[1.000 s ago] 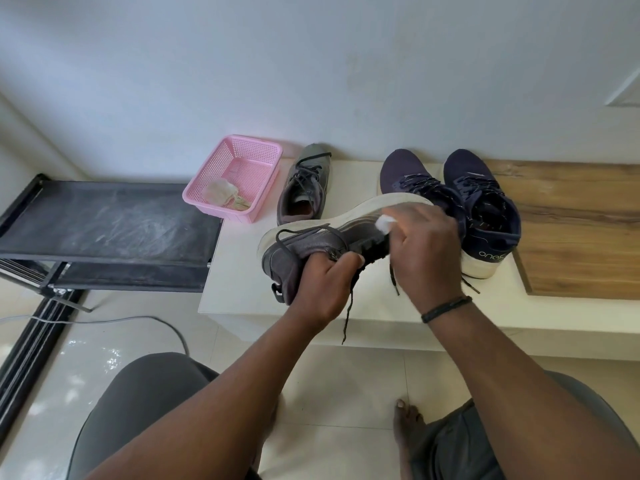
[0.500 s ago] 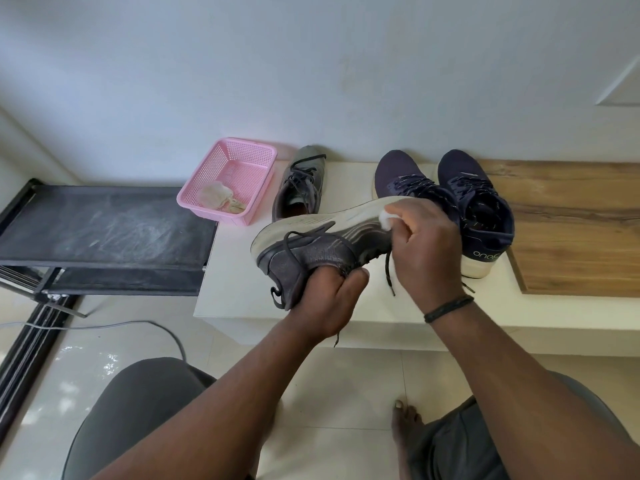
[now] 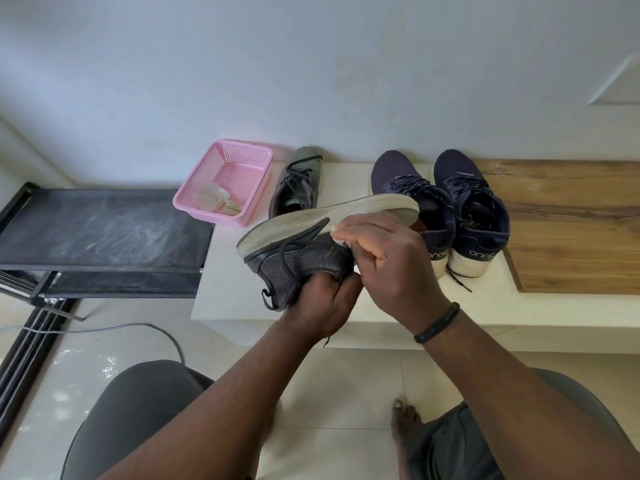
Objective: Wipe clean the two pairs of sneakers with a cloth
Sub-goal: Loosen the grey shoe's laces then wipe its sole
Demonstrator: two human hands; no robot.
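My left hand (image 3: 322,303) grips a grey sneaker (image 3: 304,258) from below, tipped on its side with the white sole (image 3: 329,216) facing up and away. My right hand (image 3: 388,258) pinches a small white cloth (image 3: 337,237) against the shoe's side, just under the sole edge; most of the cloth is hidden by my fingers. The second grey sneaker (image 3: 298,183) stands on the white bench (image 3: 228,271) by the wall. A pair of navy sneakers (image 3: 474,209) stands to its right, heels toward me.
A pink plastic basket (image 3: 239,161) with a crumpled rag (image 3: 211,195) sits at the bench's left end. A dusty black shelf (image 3: 100,230) stands to the left, a wooden panel (image 3: 571,230) to the right. A cable (image 3: 104,329) lies on the tiled floor by my knees and bare foot (image 3: 407,427).
My right hand has slid the cloth leftward along the grey sneaker's side, from near the heel toward the middle. The shoe has tipped slightly, with more of its sole showing.
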